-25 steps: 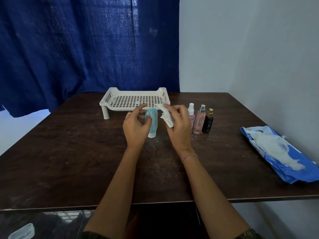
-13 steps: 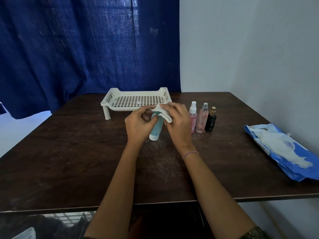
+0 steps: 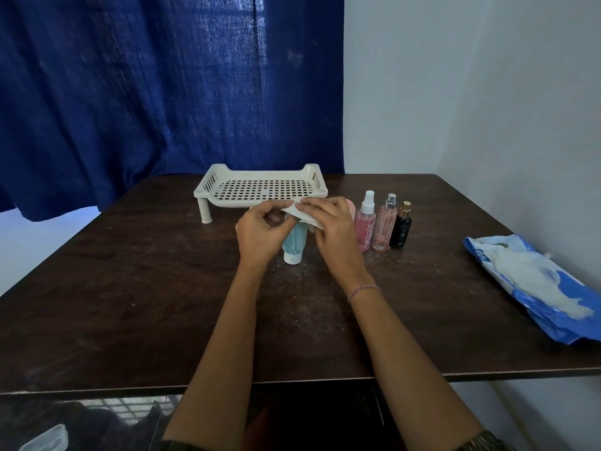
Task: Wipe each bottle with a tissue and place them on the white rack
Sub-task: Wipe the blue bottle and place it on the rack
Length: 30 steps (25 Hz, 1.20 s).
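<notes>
We see both hands meeting over the middle of the dark tabletop (image 3: 136, 288). The teal bottle (image 3: 293, 245) stands between them, cap down and touching the tabletop. The left hand (image 3: 260, 232) has its fingers and thumb curled round the upper part of that bottle, and a ring (image 3: 252, 208) shows on one finger. The right hand (image 3: 331, 231) grasps the white tissue (image 3: 300, 214) and holds it against the bottle's top end, so that the tissue lies across the gap between the two hands. We cannot tell how much of the bottle the tissue covers, since the fingers hide it.

Just beyond the hands stands the white rack (image 3: 260, 187) on its short legs, and we see no bottle on its perforated floor. To the right of the right hand three bottles stand upright in a close row: a pink spray bottle (image 3: 366, 224) nearest the hand, then a rose bottle (image 3: 385, 229), then a black bottle (image 3: 401, 231) with a gold cap. A rounded pink thing (image 3: 350, 208) peeks out from behind the right hand, too hidden for us to name. Well apart to the right of the hands lies a blue and white tissue pack (image 3: 533, 284), near the tabletop's edge. A thin bracelet (image 3: 362, 290) circles the right wrist. A blue curtain (image 3: 146, 92) hangs beyond the rack.
</notes>
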### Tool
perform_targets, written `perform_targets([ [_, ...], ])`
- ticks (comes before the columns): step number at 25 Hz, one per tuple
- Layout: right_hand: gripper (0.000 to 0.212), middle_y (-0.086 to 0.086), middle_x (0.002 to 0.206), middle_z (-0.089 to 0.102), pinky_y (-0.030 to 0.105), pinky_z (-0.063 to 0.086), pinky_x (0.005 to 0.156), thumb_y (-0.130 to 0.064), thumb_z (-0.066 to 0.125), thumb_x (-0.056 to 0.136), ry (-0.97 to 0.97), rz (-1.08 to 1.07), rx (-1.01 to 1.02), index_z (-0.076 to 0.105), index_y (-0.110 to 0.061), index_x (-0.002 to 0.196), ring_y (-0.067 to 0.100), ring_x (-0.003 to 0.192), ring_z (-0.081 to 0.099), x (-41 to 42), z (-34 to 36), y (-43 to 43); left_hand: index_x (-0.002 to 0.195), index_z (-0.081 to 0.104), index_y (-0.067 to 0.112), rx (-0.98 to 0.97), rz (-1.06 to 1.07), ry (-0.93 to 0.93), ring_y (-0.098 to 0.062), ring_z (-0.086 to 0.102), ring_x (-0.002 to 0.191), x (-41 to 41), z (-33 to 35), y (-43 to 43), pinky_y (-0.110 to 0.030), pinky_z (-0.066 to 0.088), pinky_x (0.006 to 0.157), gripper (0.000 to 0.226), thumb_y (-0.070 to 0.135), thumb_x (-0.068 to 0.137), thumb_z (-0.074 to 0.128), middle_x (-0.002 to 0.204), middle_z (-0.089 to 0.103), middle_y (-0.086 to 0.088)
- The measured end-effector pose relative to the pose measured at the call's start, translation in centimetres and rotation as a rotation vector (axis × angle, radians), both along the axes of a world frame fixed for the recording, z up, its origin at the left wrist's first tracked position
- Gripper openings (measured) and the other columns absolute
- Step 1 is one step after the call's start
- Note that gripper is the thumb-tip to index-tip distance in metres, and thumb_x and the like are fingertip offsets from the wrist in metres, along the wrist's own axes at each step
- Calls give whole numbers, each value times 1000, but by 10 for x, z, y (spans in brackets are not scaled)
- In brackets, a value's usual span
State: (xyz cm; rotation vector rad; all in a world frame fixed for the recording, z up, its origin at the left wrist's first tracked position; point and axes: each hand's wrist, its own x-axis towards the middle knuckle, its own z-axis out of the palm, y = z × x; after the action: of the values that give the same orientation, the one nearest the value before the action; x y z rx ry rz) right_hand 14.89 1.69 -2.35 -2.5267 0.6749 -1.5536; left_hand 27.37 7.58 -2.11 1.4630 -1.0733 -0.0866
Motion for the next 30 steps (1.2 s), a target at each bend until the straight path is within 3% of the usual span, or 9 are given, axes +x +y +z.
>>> perform_targets([
  [6, 36, 8, 113, 63, 14, 30, 98, 2, 63, 81, 0, -70, 30, 64, -5, 115, 14, 107, 43, 2, -1, -1, 95, 71, 16, 7, 6, 13, -6, 58, 67, 1, -1, -3, -41, 56, 78, 23, 17, 73, 77, 72, 64, 9],
  [10, 37, 11, 115, 59, 18, 32, 101, 1, 61, 82, 32, 21, 32, 60, -4, 119, 13, 112, 40, 4, 2, 6, 91, 70, 21, -7, 10, 18, -8, 61, 71, 3, -2, -2, -40, 56, 79, 20, 16, 73, 77, 77, 67, 5],
  [14, 37, 6, 122, 53, 24, 34, 105, -11, 51, 89, 43, 154, 153, 56, -7, 125, 11, 119, 39, 2, 5, 9, 93, 70, 18, -14, 22, 41, 3, 59, 66, 5, 0, 1, -33, 56, 78, 21, 13, 74, 77, 76, 66, 7],
  [17, 37, 7, 124, 54, 21, 33, 104, -3, 48, 88, 33, 178, 193, 57, -7, 124, 11, 120, 40, 0, 4, 8, 93, 70, 17, -13, 13, 55, -1, 58, 68, 5, 0, 1, -34, 55, 77, 21, 13, 73, 77, 77, 66, 5],
  [20, 35, 8, 120, 58, 21, 37, 102, 4, 54, 86, 28, 145, 140, 62, -6, 119, 16, 116, 47, 1, 5, 5, 92, 69, 24, -16, -9, 76, -5, 58, 69, 4, 1, 1, -32, 55, 76, 22, 15, 73, 77, 74, 65, 8],
  [25, 35, 9, 115, 61, 12, 30, 99, 6, 58, 83, -29, -13, 82, 64, -7, 115, 18, 112, 49, 0, 6, 3, 104, 67, 28, -36, -38, 4, -3, 65, 77, 3, 1, 3, -17, 52, 75, 34, 13, 75, 76, 82, 70, 8],
  [30, 36, 6, 112, 65, 27, 45, 95, 7, 60, 80, -87, -101, 37, 66, -8, 112, 19, 107, 54, -2, 8, 5, 107, 64, 29, -41, -37, 12, 0, 65, 78, 3, 3, 4, -12, 50, 74, 38, 13, 75, 77, 83, 70, 9],
])
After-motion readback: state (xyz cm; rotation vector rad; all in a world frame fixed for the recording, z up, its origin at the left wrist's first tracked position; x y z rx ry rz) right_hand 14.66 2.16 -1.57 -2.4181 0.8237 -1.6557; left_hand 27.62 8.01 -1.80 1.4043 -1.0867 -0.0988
